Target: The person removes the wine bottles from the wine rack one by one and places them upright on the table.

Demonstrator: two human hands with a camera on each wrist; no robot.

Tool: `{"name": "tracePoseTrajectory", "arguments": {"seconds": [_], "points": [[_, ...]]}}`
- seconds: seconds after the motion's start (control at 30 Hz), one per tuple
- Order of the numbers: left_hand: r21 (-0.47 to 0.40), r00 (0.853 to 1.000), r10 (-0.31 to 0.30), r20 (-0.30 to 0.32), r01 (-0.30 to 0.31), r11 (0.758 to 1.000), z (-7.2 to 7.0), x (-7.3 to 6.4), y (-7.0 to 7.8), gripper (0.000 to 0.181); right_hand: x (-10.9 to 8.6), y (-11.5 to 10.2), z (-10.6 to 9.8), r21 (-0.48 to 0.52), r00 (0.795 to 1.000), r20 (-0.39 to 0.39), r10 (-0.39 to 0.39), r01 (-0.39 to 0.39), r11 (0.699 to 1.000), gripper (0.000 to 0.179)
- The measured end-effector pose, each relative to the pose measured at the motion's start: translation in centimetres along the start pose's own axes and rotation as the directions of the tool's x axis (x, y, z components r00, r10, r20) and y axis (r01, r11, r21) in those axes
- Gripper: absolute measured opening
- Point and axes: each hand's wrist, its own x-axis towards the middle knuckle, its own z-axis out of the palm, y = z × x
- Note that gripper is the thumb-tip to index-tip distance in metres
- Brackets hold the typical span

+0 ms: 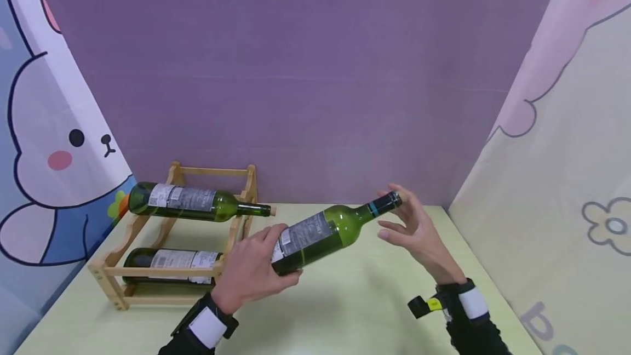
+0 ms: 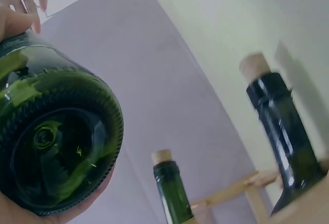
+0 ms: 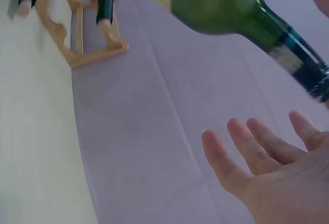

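A green wine bottle [image 1: 345, 226] with a grey label hangs tilted above the table, its dark-capped neck up and to the right. My left hand [image 1: 253, 264] grips it by the lower body, and the bottle's round base [image 2: 56, 147] faces the left wrist camera. Beside the neck is my right hand [image 1: 414, 232], fingers spread; the right wrist view shows a gap between those fingers [image 3: 221, 157] and the glass. To the left, a wooden rack [image 1: 162, 272] holds two more bottles lying sideways: a corked upper bottle [image 1: 192, 201] and a lower bottle [image 1: 184, 259], whose neck the left hand hides.
The pale green table [image 1: 345, 311] stretches under both hands. Behind it hangs a purple backdrop [image 1: 315, 86]. Printed cloth walls stand at both sides, a cartoon rabbit [image 1: 74, 179] on the left and a flower [image 1: 616, 226] on the right.
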Motion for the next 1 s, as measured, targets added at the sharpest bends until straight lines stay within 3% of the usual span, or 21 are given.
{"name": "tracePoseTrajectory", "arguments": {"seconds": [0.13, 0.27, 0.4, 0.5, 0.63, 0.77, 0.9, 1.0], "points": [[-0.093, 0.998, -0.061, 0.006, 0.062, 0.994, 0.4, -0.4, 0.6, 0.083, -0.1, -0.1, 1.0, 0.078, 0.999, 0.035, -0.007, 0.004, 0.997, 0.088], [-0.238, 0.993, -0.114, 0.003, 0.112, 0.965, 1.0, -0.7, 1.2, 0.080, -0.1, -0.2, 2.0, 0.119, 0.997, 0.067, -0.044, 0.036, 0.992, 0.088], [-0.388, 0.984, -0.178, 0.023, 0.173, 0.905, 1.7, -1.1, 1.7, 0.076, 0.1, -0.3, 2.9, 0.154, 0.994, 0.081, -0.074, 0.061, 0.986, 0.091], [-0.457, 0.972, -0.231, 0.042, 0.224, 0.861, 2.2, -1.5, 2.1, 0.075, 0.3, -0.3, 3.5, 0.165, 0.994, 0.082, -0.075, 0.060, 0.985, 0.095], [-0.509, 0.959, -0.279, 0.042, 0.261, 0.820, 2.8, -1.8, 2.8, 0.072, 0.4, -0.1, 4.4, 0.144, 0.995, 0.085, -0.055, 0.042, 0.989, 0.099], [-0.581, 0.949, -0.310, 0.051, 0.281, 0.764, 3.2, -2.0, 3.4, 0.067, 0.4, 0.1, 5.5, 0.142, 0.995, 0.090, -0.036, 0.023, 0.990, 0.103], [-0.667, 0.942, -0.332, 0.054, 0.281, 0.690, 3.7, -2.1, 4.1, 0.062, 0.7, 0.1, 6.7, 0.166, 0.996, 0.087, -0.031, 0.016, 0.986, 0.105], [-0.702, 0.937, -0.347, 0.045, 0.276, 0.656, 4.3, -2.2, 4.6, 0.059, 1.0, 0.0, 7.5, 0.184, 0.996, 0.085, -0.025, 0.009, 0.983, 0.104]]}}
